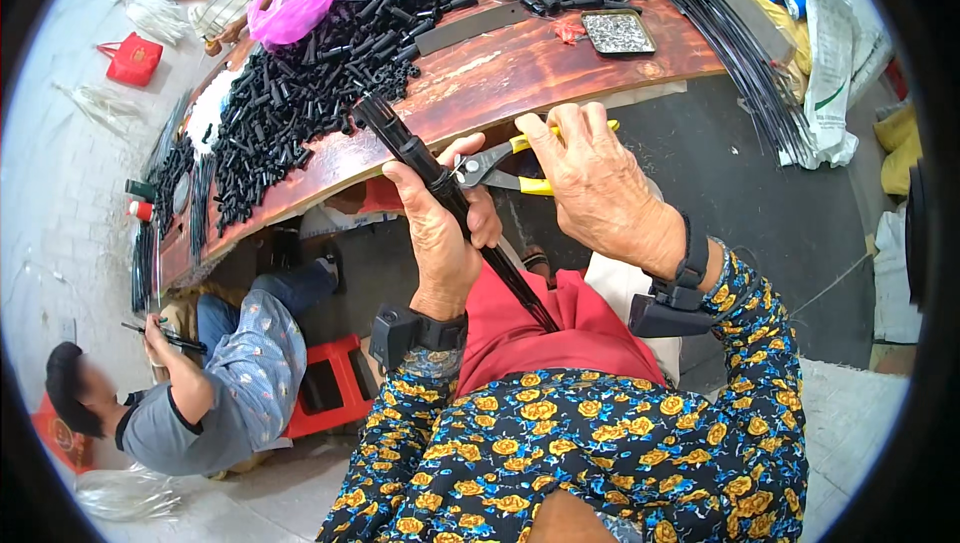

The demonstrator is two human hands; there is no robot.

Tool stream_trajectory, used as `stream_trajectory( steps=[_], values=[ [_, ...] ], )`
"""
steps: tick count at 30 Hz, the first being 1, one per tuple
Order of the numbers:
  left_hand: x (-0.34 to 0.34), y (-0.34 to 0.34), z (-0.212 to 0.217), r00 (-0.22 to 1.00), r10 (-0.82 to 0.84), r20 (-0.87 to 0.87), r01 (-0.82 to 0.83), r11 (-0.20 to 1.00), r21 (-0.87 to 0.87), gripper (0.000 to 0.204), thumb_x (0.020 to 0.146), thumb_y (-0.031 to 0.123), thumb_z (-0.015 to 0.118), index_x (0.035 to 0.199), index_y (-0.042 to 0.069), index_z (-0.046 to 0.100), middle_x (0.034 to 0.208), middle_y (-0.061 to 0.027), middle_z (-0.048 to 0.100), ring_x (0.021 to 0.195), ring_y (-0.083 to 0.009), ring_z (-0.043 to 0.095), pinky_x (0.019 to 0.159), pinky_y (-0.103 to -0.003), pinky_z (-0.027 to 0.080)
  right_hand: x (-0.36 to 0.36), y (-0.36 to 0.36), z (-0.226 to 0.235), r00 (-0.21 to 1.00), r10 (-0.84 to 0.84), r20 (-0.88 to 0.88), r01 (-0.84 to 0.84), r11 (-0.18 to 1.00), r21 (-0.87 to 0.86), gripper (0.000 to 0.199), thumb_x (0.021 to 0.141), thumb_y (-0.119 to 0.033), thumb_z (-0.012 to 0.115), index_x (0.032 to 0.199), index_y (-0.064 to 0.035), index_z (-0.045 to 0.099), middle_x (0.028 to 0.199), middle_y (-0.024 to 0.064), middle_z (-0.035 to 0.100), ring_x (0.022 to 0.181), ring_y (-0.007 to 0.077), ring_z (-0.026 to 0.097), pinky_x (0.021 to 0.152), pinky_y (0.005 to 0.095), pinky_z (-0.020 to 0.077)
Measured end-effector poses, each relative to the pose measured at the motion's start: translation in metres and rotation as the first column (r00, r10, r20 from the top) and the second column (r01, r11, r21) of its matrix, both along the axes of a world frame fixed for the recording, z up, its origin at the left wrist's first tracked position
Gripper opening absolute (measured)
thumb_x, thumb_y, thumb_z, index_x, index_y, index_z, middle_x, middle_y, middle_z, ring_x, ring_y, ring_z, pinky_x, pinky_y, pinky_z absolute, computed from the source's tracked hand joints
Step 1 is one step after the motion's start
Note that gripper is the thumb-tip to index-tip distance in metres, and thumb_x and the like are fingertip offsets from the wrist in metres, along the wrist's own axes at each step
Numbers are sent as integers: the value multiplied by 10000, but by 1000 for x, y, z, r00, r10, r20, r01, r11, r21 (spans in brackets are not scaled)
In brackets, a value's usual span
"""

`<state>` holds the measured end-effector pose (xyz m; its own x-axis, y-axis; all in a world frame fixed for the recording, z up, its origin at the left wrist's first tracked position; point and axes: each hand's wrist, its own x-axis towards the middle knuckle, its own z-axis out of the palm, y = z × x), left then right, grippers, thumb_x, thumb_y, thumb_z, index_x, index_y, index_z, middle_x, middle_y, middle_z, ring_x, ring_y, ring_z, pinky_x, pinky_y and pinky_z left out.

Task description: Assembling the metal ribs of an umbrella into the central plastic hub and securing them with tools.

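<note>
My left hand (440,238) is wrapped round a folded black umbrella frame (408,148), a slim bundle of rods with a tubular fitting at its far end. The frame slants from the table's edge down to the red cloth on my lap. In my right hand (610,188) are pliers (484,165) with yellow handles, gripped with the fingers round the upper handle. Their jaws meet the frame's side just above my left fingers, where a bit of thin bright wire shows. Whether the jaws bite on that wire is too small to tell.
Black plastic tubes (270,108) cover much of the wooden table (480,83), under a pink bag (305,1). A tray of small metal pieces (618,33) and long black rods (720,53) lie right. At left, a co-worker (200,393) sits near a red stool (330,378).
</note>
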<state>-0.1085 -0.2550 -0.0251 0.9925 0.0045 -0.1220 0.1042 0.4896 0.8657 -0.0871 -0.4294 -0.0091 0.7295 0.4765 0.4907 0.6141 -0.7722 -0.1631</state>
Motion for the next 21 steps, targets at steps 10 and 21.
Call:
stream_trajectory(
  steps=[10,21],
  values=[
    [2,3,-1,999,-37,24,38,998,-47,957,797,842,274,1200,25,566,466,30,357,369,-88,301,379,-250,276,-1,7,-2,994,-54,94,54,999,5,616,718,42,575,1317,7,438,1096,189,465,1020,367,463,908,430,438],
    [2,7,-3,993,-109,47,112,991,-78,972,806,837,239,1167,2,584,437,40,327,361,-81,278,374,-245,256,6,3,-15,995,-14,101,9,999,53,497,707,-4,608,1181,34,464,974,172,473,936,319,482,772,367,488]
  ],
)
